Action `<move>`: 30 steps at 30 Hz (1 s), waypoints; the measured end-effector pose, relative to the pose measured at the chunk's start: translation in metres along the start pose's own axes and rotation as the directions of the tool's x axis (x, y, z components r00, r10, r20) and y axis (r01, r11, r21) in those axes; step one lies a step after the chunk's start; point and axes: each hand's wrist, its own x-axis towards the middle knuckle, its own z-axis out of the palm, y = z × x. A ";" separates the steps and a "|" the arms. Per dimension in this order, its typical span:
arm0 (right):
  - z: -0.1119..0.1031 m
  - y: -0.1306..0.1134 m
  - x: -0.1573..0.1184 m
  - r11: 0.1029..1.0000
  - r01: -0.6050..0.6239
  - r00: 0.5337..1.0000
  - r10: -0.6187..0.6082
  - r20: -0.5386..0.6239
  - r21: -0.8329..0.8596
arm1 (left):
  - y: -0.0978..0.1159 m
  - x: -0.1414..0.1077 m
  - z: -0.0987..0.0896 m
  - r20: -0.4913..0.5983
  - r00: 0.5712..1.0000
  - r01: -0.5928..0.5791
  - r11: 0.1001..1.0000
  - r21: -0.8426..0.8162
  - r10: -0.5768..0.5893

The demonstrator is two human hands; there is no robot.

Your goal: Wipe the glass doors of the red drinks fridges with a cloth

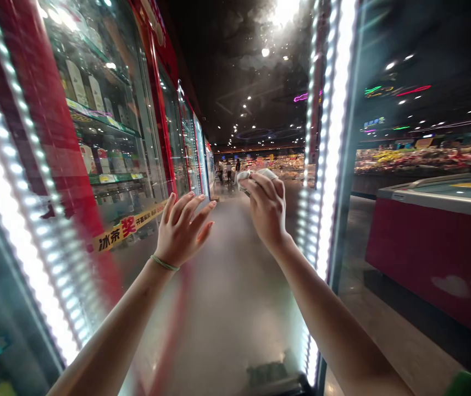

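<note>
My right hand (pixel 269 212) is raised, with its fingers closed over a crumpled white cloth (pixel 243 177). It is held up against what looks like a clear, hazy glass door (pixel 227 275), edged by a bright LED strip (pixel 337 110) on the right. Part of the cloth is hidden under the fingers. To the left, my left hand (pixel 182 234) has its fingers spread, and it holds nothing. A thin green band (pixel 164 264) circles that wrist. Whether the left palm touches the glass I cannot tell.
Red-framed drink coolers (pixel 163 110) line the left side, with a yellow printed strip (pixel 128 225) across one. Another LED strip (pixel 25 253) runs close on the left. A red chest freezer (pixel 425 247) stands at right. Far down the aisle are several people (pixel 229 170).
</note>
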 end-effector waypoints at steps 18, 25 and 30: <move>-0.018 0.040 -0.017 0.992 -0.092 0.990 0.100 -0.098 0.087 | 0.038 0.020 0.014 -0.012 0.999 -0.031 0.995 -0.092 0.030; -0.024 0.051 -0.024 0.993 -0.111 0.992 0.109 -0.061 -0.040 | 0.053 0.028 0.020 -0.023 0.998 -0.052 0.994 -0.093 0.050; -0.035 0.063 -0.031 0.987 -0.123 0.988 0.112 -0.108 -0.103 | 0.059 0.029 0.027 -0.009 0.999 -0.033 0.990 -0.139 0.032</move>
